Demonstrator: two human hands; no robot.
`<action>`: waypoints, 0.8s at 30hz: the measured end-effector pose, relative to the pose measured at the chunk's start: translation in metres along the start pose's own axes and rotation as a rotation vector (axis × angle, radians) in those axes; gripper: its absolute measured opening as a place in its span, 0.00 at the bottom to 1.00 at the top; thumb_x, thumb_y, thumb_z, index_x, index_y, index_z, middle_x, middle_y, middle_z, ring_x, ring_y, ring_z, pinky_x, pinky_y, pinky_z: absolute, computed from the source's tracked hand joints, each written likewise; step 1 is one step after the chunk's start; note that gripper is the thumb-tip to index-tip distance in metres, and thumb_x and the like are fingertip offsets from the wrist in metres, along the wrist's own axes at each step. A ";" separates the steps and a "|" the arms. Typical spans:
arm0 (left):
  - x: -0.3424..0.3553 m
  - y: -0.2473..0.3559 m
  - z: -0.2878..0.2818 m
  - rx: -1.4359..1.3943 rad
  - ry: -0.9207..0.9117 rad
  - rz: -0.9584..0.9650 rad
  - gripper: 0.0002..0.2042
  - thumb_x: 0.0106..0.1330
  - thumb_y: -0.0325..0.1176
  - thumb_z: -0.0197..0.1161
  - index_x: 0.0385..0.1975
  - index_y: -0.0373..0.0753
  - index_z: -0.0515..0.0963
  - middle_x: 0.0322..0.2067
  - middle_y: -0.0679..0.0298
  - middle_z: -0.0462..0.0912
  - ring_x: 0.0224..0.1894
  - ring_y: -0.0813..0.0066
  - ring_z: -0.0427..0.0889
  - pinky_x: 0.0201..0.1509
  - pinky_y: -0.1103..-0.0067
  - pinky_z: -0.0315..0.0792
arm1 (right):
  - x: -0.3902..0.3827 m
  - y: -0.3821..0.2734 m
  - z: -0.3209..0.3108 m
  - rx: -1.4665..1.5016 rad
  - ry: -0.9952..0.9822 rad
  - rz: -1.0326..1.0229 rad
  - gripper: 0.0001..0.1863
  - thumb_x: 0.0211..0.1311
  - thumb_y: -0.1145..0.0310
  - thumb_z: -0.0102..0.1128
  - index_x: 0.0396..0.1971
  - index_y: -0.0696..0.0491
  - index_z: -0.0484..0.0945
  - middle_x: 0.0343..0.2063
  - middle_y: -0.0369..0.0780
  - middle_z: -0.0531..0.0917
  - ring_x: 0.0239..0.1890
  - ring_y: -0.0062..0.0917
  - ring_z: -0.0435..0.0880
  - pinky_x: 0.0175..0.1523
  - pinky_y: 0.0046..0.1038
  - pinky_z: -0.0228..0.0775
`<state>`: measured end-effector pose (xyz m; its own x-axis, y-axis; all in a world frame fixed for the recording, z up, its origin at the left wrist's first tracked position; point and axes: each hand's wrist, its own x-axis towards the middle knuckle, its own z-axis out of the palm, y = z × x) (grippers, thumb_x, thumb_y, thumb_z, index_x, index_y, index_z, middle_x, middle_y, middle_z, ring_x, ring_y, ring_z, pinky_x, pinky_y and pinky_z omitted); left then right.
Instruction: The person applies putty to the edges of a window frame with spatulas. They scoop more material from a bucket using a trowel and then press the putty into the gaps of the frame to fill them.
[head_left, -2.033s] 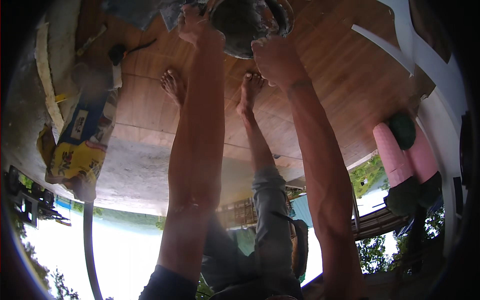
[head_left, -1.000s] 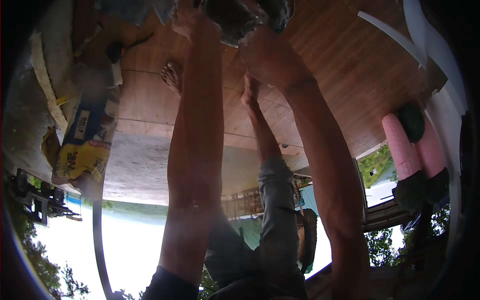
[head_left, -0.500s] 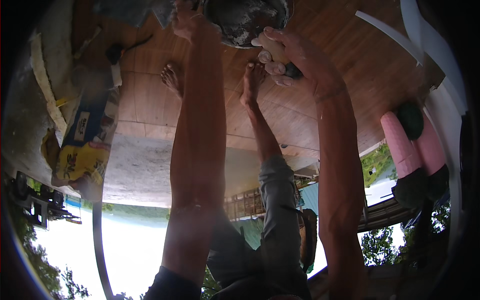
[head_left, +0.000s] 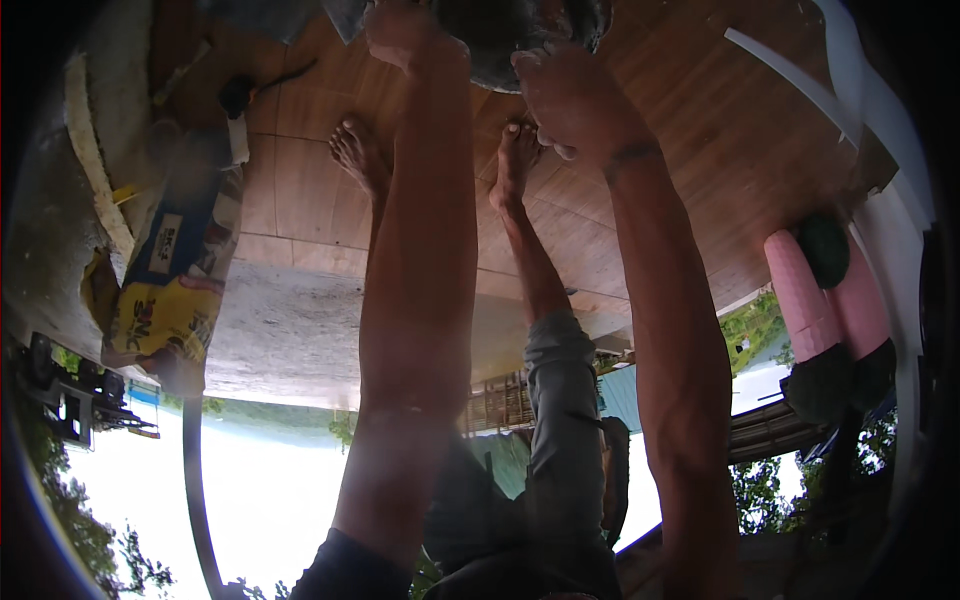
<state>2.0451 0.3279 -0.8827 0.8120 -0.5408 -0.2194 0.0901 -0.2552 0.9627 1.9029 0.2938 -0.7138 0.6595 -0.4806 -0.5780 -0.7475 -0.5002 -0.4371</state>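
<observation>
My left hand (head_left: 402,36) is at the top edge of the view, closed, beside a dark round bucket (head_left: 497,78) smeared with grey. Its fingertips are cut off and hidden, and so is whatever they hold. A grey flat piece with a pointed corner (head_left: 343,18) shows just left of that hand. My right hand (head_left: 568,95) is closed at the near right of the bucket, its back toward me. A tan handle with a dark end, visible in it earlier, is now hidden behind the fist. The bucket's upper part runs out of view.
My bare feet (head_left: 517,150) stand on wood-look flooring (head_left: 690,120). At left lie a yellow and blue bag (head_left: 165,300), a pale strip (head_left: 97,160) and a small black object (head_left: 237,95). White curved strips (head_left: 795,85) and pink rolls with dark ends (head_left: 805,290) are at right.
My right hand has turned over, back now toward me, and moved up slightly against the bucket, hiding the tan handle. My left hand and the bucket have shifted a little right in view.
</observation>
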 end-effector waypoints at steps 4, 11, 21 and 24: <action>0.003 0.003 0.005 0.096 0.014 0.035 0.14 0.73 0.38 0.54 0.29 0.34 0.78 0.27 0.63 0.77 0.32 0.70 0.74 0.40 0.70 0.70 | 0.013 -0.002 0.009 0.475 -0.106 0.213 0.18 0.51 0.68 0.69 0.40 0.59 0.76 0.26 0.45 0.83 0.28 0.34 0.84 0.32 0.31 0.76; 0.011 0.030 0.012 -0.275 0.080 -0.516 0.13 0.69 0.40 0.58 0.39 0.35 0.80 0.36 0.60 0.80 0.38 0.70 0.76 0.43 0.71 0.71 | -0.030 0.020 -0.035 1.811 -0.143 0.747 0.15 0.72 0.55 0.53 0.41 0.54 0.73 0.21 0.33 0.74 0.13 0.14 0.69 0.14 0.20 0.58; 0.034 0.169 -0.097 -0.200 -0.208 -0.275 0.18 0.73 0.41 0.57 0.50 0.30 0.74 0.40 0.62 0.78 0.42 0.73 0.78 0.49 0.74 0.75 | -0.208 -0.010 -0.086 1.841 -0.081 0.731 0.25 0.71 0.52 0.54 0.55 0.57 0.72 0.24 0.36 0.76 0.16 0.16 0.72 0.19 0.19 0.62; 0.031 0.213 -0.122 -0.102 -0.274 -0.234 0.21 0.74 0.42 0.57 0.55 0.31 0.72 0.44 0.60 0.79 0.45 0.72 0.80 0.55 0.72 0.74 | -0.269 -0.030 -0.091 1.817 -0.052 0.719 0.30 0.66 0.49 0.59 0.57 0.57 0.71 0.27 0.38 0.77 0.21 0.19 0.75 0.25 0.21 0.66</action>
<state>2.1602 0.3544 -0.6655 0.5795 -0.6755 -0.4560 0.3227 -0.3236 0.8895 1.7553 0.3720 -0.4825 0.2676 -0.1883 -0.9450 -0.0352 0.9782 -0.2048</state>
